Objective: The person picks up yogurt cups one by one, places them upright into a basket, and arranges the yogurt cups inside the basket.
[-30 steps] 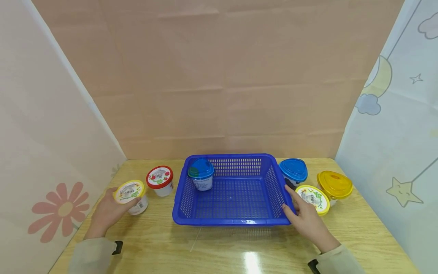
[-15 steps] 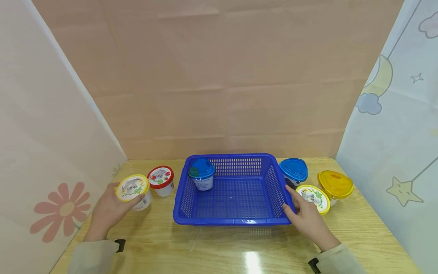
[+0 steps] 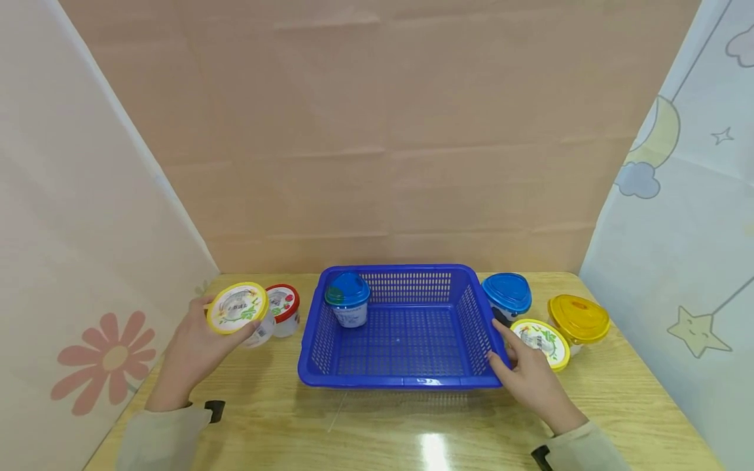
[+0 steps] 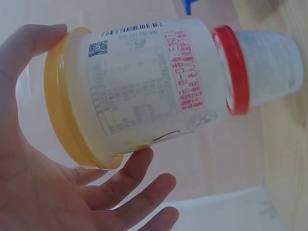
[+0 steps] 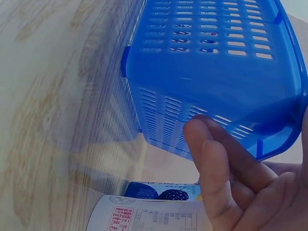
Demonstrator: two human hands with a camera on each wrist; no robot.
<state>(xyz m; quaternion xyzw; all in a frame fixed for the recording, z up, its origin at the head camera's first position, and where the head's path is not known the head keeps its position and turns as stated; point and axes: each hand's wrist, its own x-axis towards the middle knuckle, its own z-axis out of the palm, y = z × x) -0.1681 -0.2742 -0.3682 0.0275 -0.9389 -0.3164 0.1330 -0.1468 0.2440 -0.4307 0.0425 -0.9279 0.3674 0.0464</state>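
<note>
My left hand [image 3: 197,347] grips a white plastic cup with a yellow lid [image 4: 134,86] near its rim, off the table. The thumb and index finger are on opposite sides of the lid. Close behind it stands a red-lidded cup [image 3: 285,317], partly hidden in the head view. My right hand [image 3: 530,379] holds the right rim of the blue plastic basket [image 3: 400,381], thumb at the rim and fingers against the outer wall [image 5: 192,77]. A blue-lidded cup [image 3: 349,297] stands in the basket's back left corner.
Right of the basket stand another blue-lidded cup [image 3: 506,294], another yellow-lidded round cup [image 3: 542,341], partly behind the right hand, and an amber-lidded cup [image 3: 579,318]. Cloth walls [image 3: 377,131] enclose the wooden table [image 3: 283,425] at the back and sides.
My left hand has lifted the yellow-lidded cup from the table and moved it up and slightly right, tilting its lid toward me. The right hand and basket stay in place.
</note>
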